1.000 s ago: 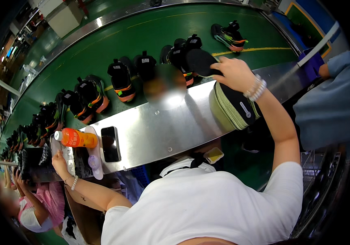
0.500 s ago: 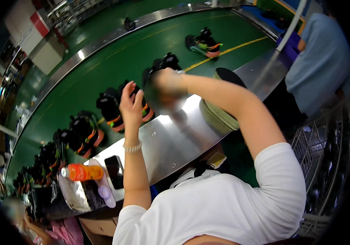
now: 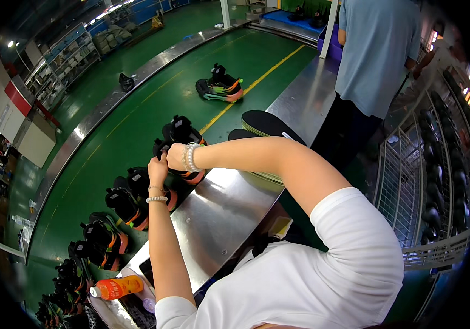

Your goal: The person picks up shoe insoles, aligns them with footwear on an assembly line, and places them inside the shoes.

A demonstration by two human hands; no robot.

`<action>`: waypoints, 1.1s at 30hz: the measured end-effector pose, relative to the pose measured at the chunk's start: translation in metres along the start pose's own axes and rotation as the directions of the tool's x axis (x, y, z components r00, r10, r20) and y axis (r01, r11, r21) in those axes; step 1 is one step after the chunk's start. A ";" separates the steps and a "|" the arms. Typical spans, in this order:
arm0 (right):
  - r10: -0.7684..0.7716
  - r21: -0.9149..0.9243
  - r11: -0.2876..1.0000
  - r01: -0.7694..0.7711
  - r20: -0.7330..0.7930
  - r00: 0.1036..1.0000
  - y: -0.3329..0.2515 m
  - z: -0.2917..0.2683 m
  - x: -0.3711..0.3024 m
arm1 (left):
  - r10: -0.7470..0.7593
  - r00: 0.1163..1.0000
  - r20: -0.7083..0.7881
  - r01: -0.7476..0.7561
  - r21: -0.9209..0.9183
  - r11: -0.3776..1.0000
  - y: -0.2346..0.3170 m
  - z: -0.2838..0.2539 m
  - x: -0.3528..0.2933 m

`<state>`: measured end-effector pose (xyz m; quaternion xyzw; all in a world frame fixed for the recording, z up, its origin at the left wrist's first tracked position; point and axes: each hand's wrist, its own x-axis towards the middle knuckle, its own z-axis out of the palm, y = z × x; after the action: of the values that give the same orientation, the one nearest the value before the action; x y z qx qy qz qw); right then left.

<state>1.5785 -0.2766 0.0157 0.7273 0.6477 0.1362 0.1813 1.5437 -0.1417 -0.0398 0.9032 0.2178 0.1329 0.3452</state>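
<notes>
Head view: left hand (image 3: 157, 170) now meets right hand (image 3: 177, 157) at a black shoe (image 3: 160, 147).
Apart earlier; whether either grasps it, I cannot tell.

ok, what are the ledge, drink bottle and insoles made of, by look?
Ledge: likely bare steel, satin finish; grey with bright, smeared glare.
Drink bottle: probably smooth plastic, going by shape and white cap.
Insoles: matte black tops, possibly fabric; dull, no glare.
</notes>
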 end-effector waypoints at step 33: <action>0.599 0.722 0.288 -0.629 0.376 0.707 -0.008 0.083 0.066 | 0.043 0.987 -0.152 -0.055 -0.074 0.996 -0.001 0.007 -0.013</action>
<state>1.6160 -0.2175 -0.0647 0.9166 0.3009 -0.1299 -0.2291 1.5351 -0.1514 -0.0465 0.8816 0.2155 0.2173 0.3594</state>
